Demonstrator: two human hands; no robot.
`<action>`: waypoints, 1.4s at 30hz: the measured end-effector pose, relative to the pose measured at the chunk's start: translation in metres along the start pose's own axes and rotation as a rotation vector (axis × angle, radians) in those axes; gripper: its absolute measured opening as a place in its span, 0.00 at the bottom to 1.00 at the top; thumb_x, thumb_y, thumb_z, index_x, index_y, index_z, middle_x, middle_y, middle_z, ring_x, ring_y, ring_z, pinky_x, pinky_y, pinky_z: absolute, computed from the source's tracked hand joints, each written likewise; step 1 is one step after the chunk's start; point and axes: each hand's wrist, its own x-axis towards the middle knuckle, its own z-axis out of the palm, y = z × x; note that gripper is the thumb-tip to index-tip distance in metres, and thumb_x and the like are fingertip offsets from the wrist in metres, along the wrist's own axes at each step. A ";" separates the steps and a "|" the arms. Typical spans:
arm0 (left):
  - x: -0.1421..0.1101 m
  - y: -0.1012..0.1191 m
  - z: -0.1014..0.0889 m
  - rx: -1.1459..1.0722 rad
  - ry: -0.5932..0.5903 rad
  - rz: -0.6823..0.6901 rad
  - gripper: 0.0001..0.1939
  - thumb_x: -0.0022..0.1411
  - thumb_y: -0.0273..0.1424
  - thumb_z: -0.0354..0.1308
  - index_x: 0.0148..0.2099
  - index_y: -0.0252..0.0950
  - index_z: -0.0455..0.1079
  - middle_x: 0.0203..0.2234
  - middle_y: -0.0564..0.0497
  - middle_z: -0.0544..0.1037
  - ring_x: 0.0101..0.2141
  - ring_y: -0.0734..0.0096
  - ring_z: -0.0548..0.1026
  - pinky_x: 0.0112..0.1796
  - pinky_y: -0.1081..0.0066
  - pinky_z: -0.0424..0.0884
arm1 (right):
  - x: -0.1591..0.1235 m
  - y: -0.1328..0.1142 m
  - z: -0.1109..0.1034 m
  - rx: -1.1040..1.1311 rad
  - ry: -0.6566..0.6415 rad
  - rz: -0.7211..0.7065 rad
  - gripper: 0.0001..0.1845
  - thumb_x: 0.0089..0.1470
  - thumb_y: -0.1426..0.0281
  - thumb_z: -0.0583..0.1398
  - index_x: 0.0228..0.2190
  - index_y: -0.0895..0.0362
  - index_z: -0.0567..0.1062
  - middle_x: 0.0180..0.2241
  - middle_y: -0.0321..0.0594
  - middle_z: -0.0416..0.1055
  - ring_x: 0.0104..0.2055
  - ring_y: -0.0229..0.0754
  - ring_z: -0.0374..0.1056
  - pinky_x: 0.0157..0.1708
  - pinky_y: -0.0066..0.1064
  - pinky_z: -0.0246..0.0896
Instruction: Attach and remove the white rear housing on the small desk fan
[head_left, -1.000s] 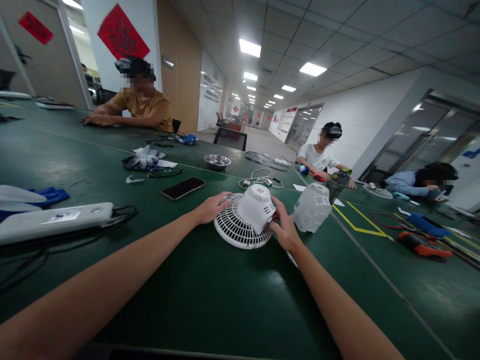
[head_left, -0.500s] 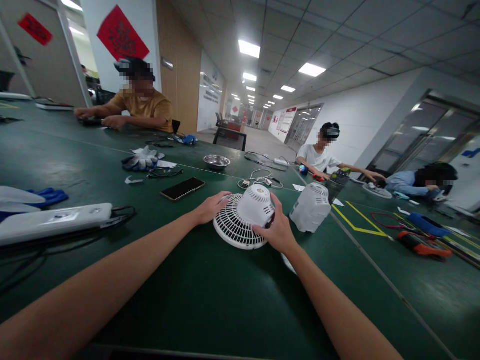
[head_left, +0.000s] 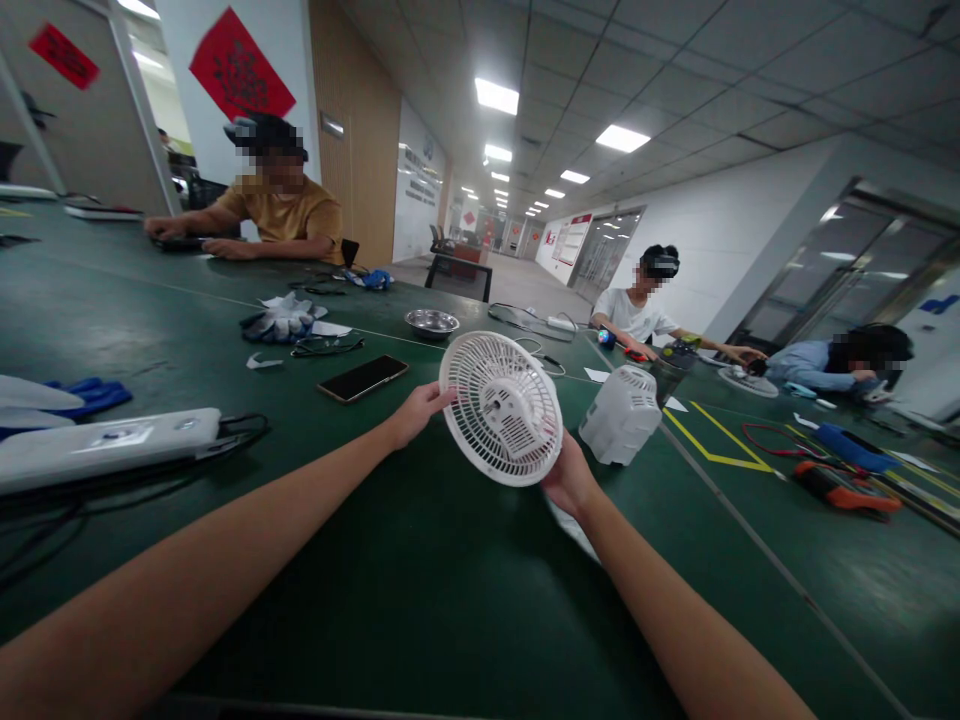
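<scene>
A white round fan grille [head_left: 501, 408] with a motor housing is tilted up above the table, its hollow inner side and a small central shaft facing me. My left hand [head_left: 420, 410] pinches its left rim between thumb and fingers. Around the lower right edge, my right hand [head_left: 568, 476] grips it from behind; most of those fingers are hidden by the grille. A white plastic housing [head_left: 621, 415] stands just to the right. Partly covered by my right wrist, a flat white piece [head_left: 576, 530] lies on the table.
A black phone [head_left: 364, 379], a steel bowl [head_left: 431, 322] and gloves [head_left: 279, 318] lie beyond my left hand. At left is a long white device [head_left: 112, 450] with cables. An orange-black meter [head_left: 846, 490] lies at right. Several people sit around the green table [head_left: 420, 590].
The fan grille has been lifted and flipped from lying dome-up on the table to showing its inner side. My right hand has shifted from the motor housing to behind the lower right rim.
</scene>
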 end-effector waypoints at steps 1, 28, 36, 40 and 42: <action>0.001 -0.002 0.001 -0.066 0.009 -0.025 0.27 0.61 0.49 0.65 0.53 0.33 0.76 0.47 0.41 0.81 0.46 0.55 0.79 0.52 0.56 0.72 | -0.001 0.002 0.001 0.038 -0.040 0.064 0.21 0.54 0.54 0.63 0.45 0.52 0.76 0.38 0.36 0.81 0.42 0.48 0.77 0.40 0.39 0.73; -0.002 0.014 0.009 0.156 0.136 -0.191 0.12 0.54 0.36 0.71 0.37 0.31 0.80 0.31 0.44 0.84 0.31 0.61 0.81 0.37 0.60 0.78 | 0.028 -0.016 -0.070 -1.296 0.500 -0.496 0.43 0.47 0.59 0.66 0.63 0.56 0.62 0.54 0.56 0.66 0.56 0.62 0.65 0.57 0.55 0.61; -0.004 0.019 0.009 0.129 0.139 -0.228 0.12 0.53 0.36 0.71 0.36 0.32 0.80 0.32 0.43 0.84 0.33 0.58 0.81 0.39 0.57 0.78 | 0.031 -0.020 -0.064 -1.424 0.495 -0.651 0.29 0.49 0.66 0.62 0.55 0.56 0.71 0.53 0.52 0.62 0.58 0.57 0.60 0.61 0.51 0.57; -0.002 0.018 0.009 0.153 0.145 -0.236 0.12 0.54 0.36 0.71 0.36 0.32 0.80 0.30 0.44 0.83 0.32 0.58 0.81 0.39 0.57 0.78 | 0.023 -0.045 -0.065 -1.429 0.808 -0.839 0.30 0.50 0.65 0.61 0.56 0.55 0.68 0.61 0.53 0.56 0.65 0.60 0.52 0.64 0.55 0.48; -0.001 0.016 0.008 0.166 0.140 -0.237 0.11 0.54 0.36 0.71 0.35 0.33 0.80 0.30 0.44 0.83 0.32 0.58 0.81 0.39 0.57 0.78 | 0.022 -0.053 -0.073 -1.383 0.975 -0.800 0.37 0.47 0.65 0.62 0.60 0.54 0.64 0.63 0.55 0.54 0.67 0.62 0.50 0.63 0.57 0.48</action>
